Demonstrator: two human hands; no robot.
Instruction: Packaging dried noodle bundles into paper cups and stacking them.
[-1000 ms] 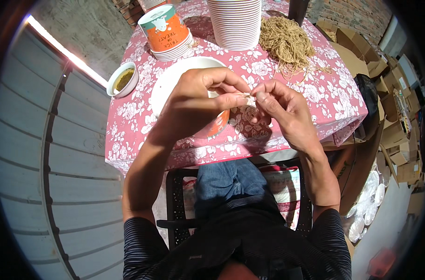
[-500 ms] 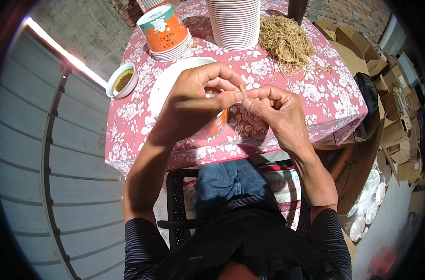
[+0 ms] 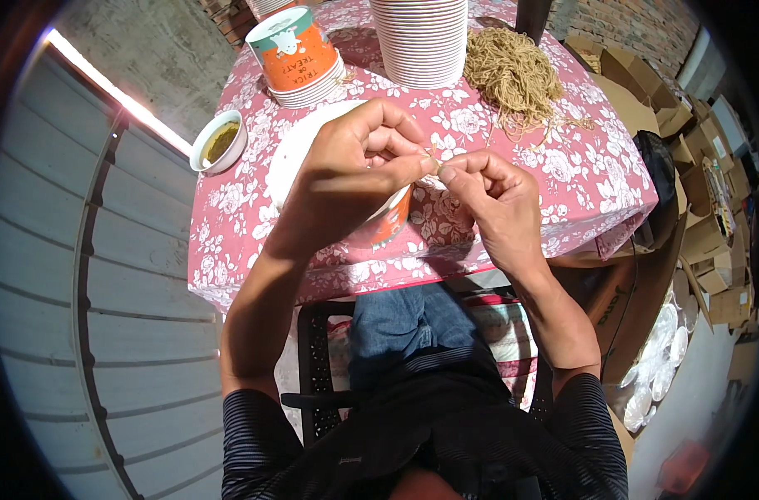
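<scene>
Over the table, my left hand [image 3: 338,179] and my right hand [image 3: 506,200] meet fingertip to fingertip. Both pinch a short piece of tan twine [image 3: 433,155] between thumb and forefinger; its exact shape is too small to make out. Beneath my left hand is an orange paper bucket [image 3: 389,225] with a broad white round face, mostly covered by the hand and wrist. A loose heap of the same tan twine [image 3: 513,73] lies beyond my right hand.
A tall stack of white-rimmed tubs [image 3: 421,46] and upside-down orange and green buckets [image 3: 294,62] stand at the back. A white bowl [image 3: 237,137] with greenish contents sits at the left edge of the flowered tablecloth [image 3: 575,167]. Cardboard boxes [image 3: 713,242] crowd the right.
My right hand's fingertips have shifted slightly and drawn a little apart from the left ones. The left fingers have opened up somewhat above the pinch. The twine end looks thinner and less bunched.
</scene>
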